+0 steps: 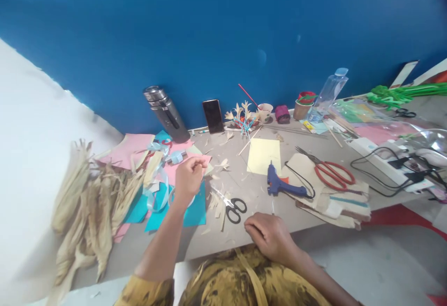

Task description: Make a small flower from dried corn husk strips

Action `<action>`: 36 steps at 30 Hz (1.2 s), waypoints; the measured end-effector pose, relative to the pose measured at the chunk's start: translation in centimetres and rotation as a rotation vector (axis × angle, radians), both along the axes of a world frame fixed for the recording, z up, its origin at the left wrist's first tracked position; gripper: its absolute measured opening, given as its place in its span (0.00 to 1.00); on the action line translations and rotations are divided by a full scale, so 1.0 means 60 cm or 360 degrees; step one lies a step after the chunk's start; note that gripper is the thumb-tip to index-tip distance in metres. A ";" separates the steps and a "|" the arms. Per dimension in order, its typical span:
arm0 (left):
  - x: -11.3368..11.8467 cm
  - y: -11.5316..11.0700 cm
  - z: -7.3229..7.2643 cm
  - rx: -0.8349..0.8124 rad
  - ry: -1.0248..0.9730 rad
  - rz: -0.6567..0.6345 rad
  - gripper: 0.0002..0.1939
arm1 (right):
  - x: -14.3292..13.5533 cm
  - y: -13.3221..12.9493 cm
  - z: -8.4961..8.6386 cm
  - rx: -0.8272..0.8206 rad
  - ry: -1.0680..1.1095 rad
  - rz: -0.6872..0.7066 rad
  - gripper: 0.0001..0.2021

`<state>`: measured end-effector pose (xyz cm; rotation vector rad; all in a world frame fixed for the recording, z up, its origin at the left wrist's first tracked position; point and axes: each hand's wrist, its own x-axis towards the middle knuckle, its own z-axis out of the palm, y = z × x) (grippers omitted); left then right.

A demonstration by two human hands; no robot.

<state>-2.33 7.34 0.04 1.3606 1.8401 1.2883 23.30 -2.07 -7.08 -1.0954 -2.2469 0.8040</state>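
My left hand (pixel 190 178) is raised over pink and turquoise paper, its fingers curled together; anything between the fingertips is too small to make out. At the table's front edge rests my right hand (pixel 267 234), closed, with no object showing in it. Between the hands lie black-handled scissors (pixel 234 209), beside cut husk strips (pixel 218 206). A pale blue ribbon (pixel 160 189) curls on the paper left of my left hand. Dried corn husks (pixel 99 208) are heaped at the left. Small husk flowers (pixel 242 117) with blue stems stand near the wall.
A blue glue gun (pixel 281 185) and red-handled shears (pixel 333 173) lie right, by folded beige cloth (pixel 344 206). Along the wall stand a flask (pixel 167 115), a phone (pixel 213 116), a paper cup (pixel 264 112) and a plastic bottle (pixel 328 94). A corded power strip (pixel 380 159) is farther right.
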 end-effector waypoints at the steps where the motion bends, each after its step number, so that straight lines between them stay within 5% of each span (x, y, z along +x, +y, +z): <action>1: -0.014 -0.015 0.003 0.0011 -0.0149 0.0006 0.10 | -0.001 0.000 -0.001 0.0006 0.0001 -0.0003 0.15; 9: -0.055 -0.076 -0.012 0.0168 -0.1291 0.0149 0.05 | -0.009 -0.007 0.010 -0.0184 0.0149 -0.0101 0.15; 12: -0.046 -0.081 -0.010 0.0174 -0.1617 0.0050 0.04 | -0.034 0.003 0.041 -0.0734 0.0575 -0.0168 0.16; 16: -0.033 -0.090 -0.004 0.0247 -0.2017 -0.0058 0.07 | -0.124 0.030 0.081 -0.1614 0.1288 -0.0129 0.19; 19: -0.028 -0.106 -0.004 0.0286 -0.2084 -0.0104 0.07 | -0.200 0.044 0.086 -0.2519 0.1397 -0.0201 0.19; 21: -0.026 -0.121 -0.005 0.0332 -0.2055 -0.0135 0.07 | -0.234 0.048 0.078 -0.2711 0.1550 -0.0259 0.19; 26: -0.015 -0.158 -0.016 0.0358 -0.1709 -0.0234 0.03 | -0.250 0.055 0.062 -0.2646 0.1666 -0.0291 0.16; 33: -0.003 -0.170 -0.040 0.0312 -0.1220 -0.0233 0.05 | -0.233 0.064 0.085 -0.2310 0.1652 -0.0195 0.14; 36: -0.020 -0.187 -0.043 0.0241 -0.1047 -0.0261 0.08 | -0.222 0.070 0.090 -0.1521 0.1440 -0.0193 0.11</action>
